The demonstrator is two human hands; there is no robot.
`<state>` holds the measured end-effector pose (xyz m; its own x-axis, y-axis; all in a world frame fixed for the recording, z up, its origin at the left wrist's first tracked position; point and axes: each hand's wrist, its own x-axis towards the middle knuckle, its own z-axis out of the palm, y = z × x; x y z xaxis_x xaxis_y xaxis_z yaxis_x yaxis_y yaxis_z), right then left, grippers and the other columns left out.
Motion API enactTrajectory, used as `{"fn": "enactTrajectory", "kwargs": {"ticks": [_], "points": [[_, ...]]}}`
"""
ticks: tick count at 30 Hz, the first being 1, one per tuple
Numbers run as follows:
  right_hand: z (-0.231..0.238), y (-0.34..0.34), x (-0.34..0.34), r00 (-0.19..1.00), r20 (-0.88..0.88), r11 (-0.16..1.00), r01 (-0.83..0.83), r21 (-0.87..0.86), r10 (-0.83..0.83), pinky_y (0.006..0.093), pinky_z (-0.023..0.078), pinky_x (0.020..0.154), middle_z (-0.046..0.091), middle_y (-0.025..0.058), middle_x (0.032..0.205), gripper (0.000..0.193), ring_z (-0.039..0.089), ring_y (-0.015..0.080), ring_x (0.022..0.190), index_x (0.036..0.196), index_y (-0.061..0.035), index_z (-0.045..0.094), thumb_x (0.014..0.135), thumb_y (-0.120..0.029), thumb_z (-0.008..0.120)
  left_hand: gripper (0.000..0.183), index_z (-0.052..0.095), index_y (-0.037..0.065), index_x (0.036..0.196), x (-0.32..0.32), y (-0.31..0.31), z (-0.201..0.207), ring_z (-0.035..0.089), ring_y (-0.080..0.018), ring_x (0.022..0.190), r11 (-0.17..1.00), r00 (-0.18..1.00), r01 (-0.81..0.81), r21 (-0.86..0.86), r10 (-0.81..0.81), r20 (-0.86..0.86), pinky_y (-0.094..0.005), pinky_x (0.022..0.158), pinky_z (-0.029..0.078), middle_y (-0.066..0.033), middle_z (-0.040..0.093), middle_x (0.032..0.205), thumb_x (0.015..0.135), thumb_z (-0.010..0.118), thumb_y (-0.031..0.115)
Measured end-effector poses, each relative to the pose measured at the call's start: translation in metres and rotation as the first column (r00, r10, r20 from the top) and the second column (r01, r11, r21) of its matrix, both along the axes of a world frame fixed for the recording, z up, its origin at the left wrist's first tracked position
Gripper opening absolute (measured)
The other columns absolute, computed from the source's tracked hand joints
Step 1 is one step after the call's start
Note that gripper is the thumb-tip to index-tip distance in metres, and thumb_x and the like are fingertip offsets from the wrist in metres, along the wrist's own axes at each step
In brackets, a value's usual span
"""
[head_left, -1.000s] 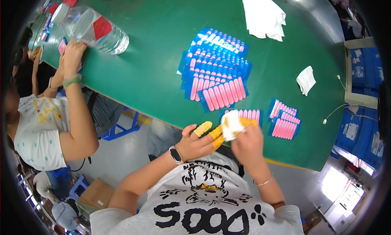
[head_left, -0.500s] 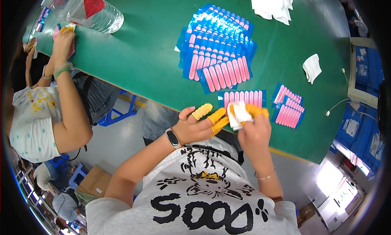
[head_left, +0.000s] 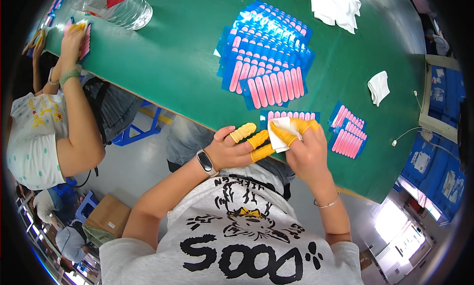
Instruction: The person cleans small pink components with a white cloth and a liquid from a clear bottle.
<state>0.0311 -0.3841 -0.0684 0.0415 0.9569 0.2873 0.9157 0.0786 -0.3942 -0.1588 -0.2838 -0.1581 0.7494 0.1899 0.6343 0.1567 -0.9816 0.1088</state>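
Sheet (head_left: 286, 114), blue w/ pink strips, is at the table's near edge, btwn the stack and the person; can't tell if flat or slightly lifted. Only its top row of strip ends shows now: vs. 0.5 s ago, cloth (head_left: 277, 144) (white, folded) & R hand (head_left: 306, 157) have come up/left over it, hiding most of the strips. View moved a bit too, so some of the shift is camera.

Judging by that, cloth work on this sheet is mid-way, not finished.

R hand: yellow-capped fingers bent, pinching cloth, one capped finger on top of it; others reach over sheet. L hand (head_left: 223, 154): fingers slightly spread, three yellow caps, one bare fingertip; tips come up to cloth's left side. Thumb hidden, so can't tell if it's gripping sheet.

Further out: stack (head_left: 269, 63) of similar sheets, fanned, just beyond sheet, looks unchanged. Small pile (head_left: 349, 144), same blue/pink, R of R hand, apart. Spare cloth (head_left: 378, 88) beyond that, white rag (head_left: 335, 8) at far side, all on green table (head_left: 190, 53). Bottle (head_left: 133, 11), clear w/ red label, far L. Co-worker's hand (head_left: 73, 40), also yellow-capped, at another blue/pink sheet past table's L edge.
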Motion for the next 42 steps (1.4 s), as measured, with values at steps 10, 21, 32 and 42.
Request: {"fn": "enactTrajectory", "kwargs": {"ticks": [10, 21, 32, 42], "points": [[0.005, -0.007, -0.002, 0.989, 0.144, 0.991, 0.053, -0.125, -0.035, 0.0425, 0.035, 0.078, 0.058, 0.0094, 0.091, 0.010, 0.055, 0.0275, 0.087, 0.069, -0.0078, 0.058, 0.067, -0.009, 0.068, 0.029, 0.066, 0.039, 0.108, -0.002, -0.007, -0.003, 0.049, -0.0137, 0.123, 0.998, 0.999, -0.041, 0.048, 0.042, -0.022, -0.0390, 0.108, 0.023, 0.0108, 0.056, 0.123, 0.079, 0.064, 0.040], [0.002, -0.012, 0.028, 0.946, 0.221, 0.970, 0.244, -0.007, -0.237, 0.0492, 0.034, 0.082, 0.057, 0.0122, 0.091, 0.012, 0.052, 0.0294, 0.084, 0.075, -0.0053, 0.062, 0.065, -0.003, 0.067, 0.033, 0.068, 0.042, 0.108, 0.006, -0.002, -0.006, 0.049, -0.0112, 0.118, 0.998, 0.998, -0.038, 0.041, 0.036, 0.046, -0.0362, 0.105, 0.026, 0.0125, 0.058, 0.117, 0.075, 0.068, 0.037], [0.006, -0.004, 0.025, 0.974, 0.054, 0.974, -0.216, -0.070, 0.220, 0.0490, 0.041, 0.083, 0.055, 0.0088, 0.083, 0.012, 0.054, 0.0271, 0.081, 0.065, -0.0056, 0.059, 0.063, -0.007, 0.070, 0.034, 0.067, 0.040, 0.115, 0.000, -0.004, -0.006, 0.049, -0.0083, 0.116, 0.999, 0.999, -0.026, 0.037, 0.024, 0.040, -0.0342, 0.106, 0.026, 0.0131, 0.058, 0.118, 0.083, 0.060, 0.030], [0.000, 0.007, 0.031, 0.947, 0.245, 0.978, 0.207, 0.029, -0.208, 0.0476, 0.039, 0.086, 0.053, 0.0071, 0.081, 0.015, 0.055, 0.0277, 0.083, 0.079, -0.0078, 0.067, 0.065, -0.004, 0.071, 0.032, 0.067, 0.042, 0.113, 0.006, -0.006, -0.005, 0.048, -0.0092, 0.118, 0.996, 0.994, -0.082, 0.044, 0.078, 0.075, -0.0347, 0.108, 0.025, 0.0130, 0.056, 0.115, 0.083, 0.062, 0.031]]}}
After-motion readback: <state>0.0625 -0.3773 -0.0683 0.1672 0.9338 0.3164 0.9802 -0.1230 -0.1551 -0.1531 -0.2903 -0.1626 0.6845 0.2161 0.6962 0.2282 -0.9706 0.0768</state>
